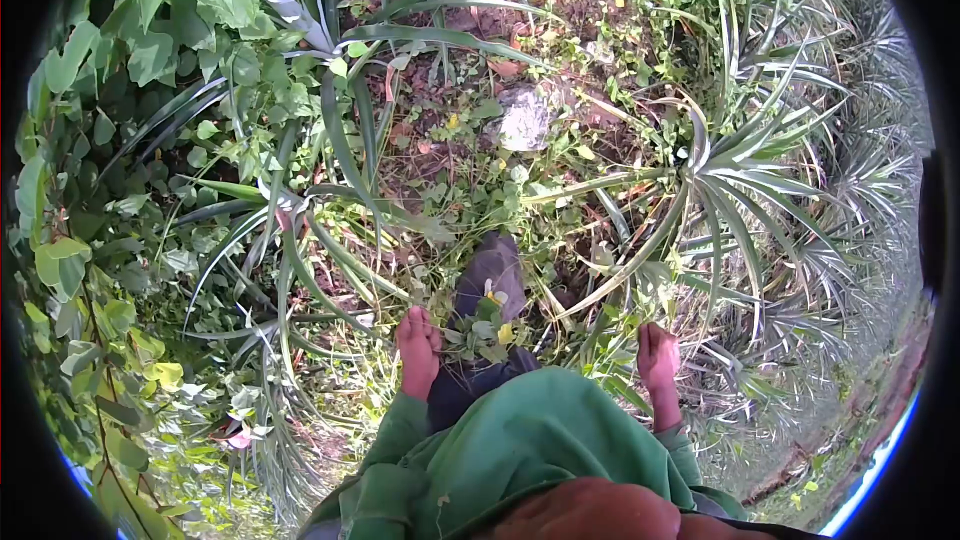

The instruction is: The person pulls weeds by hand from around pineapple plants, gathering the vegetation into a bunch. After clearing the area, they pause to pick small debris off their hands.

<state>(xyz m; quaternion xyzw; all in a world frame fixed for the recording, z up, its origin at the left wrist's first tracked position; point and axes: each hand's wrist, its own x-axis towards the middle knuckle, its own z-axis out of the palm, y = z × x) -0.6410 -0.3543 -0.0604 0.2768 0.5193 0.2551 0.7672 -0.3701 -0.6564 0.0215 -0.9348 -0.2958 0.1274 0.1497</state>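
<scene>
My left hand [418, 348] is closed, fingers curled, at the edge of a tangle of leafy weeds [487, 333]. Stems from that tangle seem to run into its grip. The weeds lie across my dark-clothed leg and in front of the boot [490, 275]. My right hand [657, 356] is closed as well, out to the right, below a spiky pineapple-like plant [705, 175]. Whether it pinches a stem is too small to see. Long narrow leaves of another spiky plant [285, 205] reach down toward my left hand.
A pale stone [525, 120] lies on the littered soil ahead. Broad-leaved climbers [165, 0] crowd the left side. More spiky plants [860, 180] stand in a row along the right. Low green weeds [590, 0] cover the ground ahead.
</scene>
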